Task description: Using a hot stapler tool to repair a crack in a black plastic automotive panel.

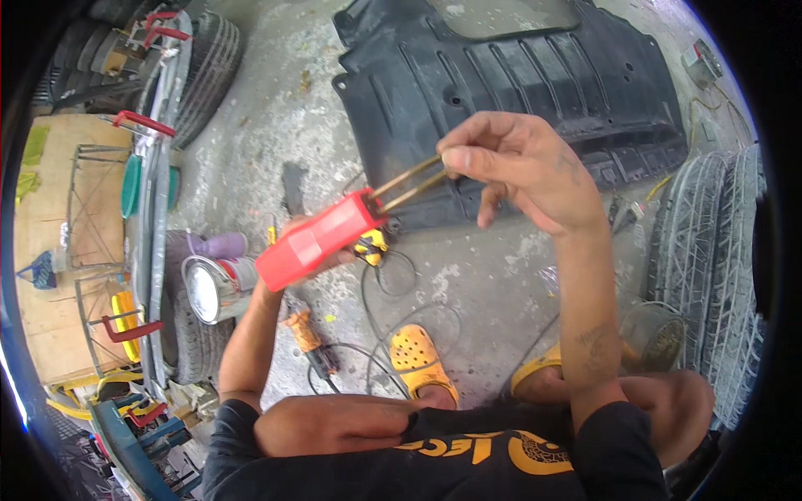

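A red hot stapler (320,240) with two long brass-coloured prongs (411,185) is raised above the floor, tilted with its prongs up and to the right. My left hand (334,259) wraps round its red body from below and is mostly hidden behind it. At the far ends of the prongs, the thumb and forefinger of my right hand (535,171) pinch together. Whether a small staple is between those fingertips is too small to tell. Beyond my right hand, a large black ribbed plastic panel (510,83) lies on the concrete floor.
Near my feet lies an orange-and-black power tool (305,334) with a cable. A paint can (219,288) stands at the left, beside a metal rail with red clamps (146,123). Stacked tyres (706,250) rise at the right; another tyre (209,79) stands at the upper left.
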Demonstrator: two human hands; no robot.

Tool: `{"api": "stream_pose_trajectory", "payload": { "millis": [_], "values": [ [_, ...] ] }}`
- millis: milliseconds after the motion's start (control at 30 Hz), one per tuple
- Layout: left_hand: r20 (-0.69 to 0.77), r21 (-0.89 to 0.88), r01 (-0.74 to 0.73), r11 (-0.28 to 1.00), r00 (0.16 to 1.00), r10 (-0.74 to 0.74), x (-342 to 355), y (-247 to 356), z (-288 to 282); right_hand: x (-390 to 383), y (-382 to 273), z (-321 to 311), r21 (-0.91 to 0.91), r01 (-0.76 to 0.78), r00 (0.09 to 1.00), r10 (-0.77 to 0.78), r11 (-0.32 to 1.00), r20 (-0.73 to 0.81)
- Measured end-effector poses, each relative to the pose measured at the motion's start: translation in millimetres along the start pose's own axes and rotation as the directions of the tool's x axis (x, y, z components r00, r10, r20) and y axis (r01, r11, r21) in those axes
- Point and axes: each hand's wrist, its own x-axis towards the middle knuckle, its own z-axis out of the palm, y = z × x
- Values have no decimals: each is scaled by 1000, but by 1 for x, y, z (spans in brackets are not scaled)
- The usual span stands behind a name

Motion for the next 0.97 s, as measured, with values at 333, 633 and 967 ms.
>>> {"api": "stream_pose_trajectory", "payload": {
  "millis": [333,633,967],
  "values": [
    [68,-448,-80,890,990,123,12,48,0,-12,-14,20,84,174,985,-175,981,5],
    [109,-534,-160,830,960,256,16,44,-7,-9,-12,27,-46,441,896,-436,896,86],
    [158,-502,-196,842,937,312,10,31,-13,-9,-18,21,-357,684,726,-642,637,246]
  ]
}}
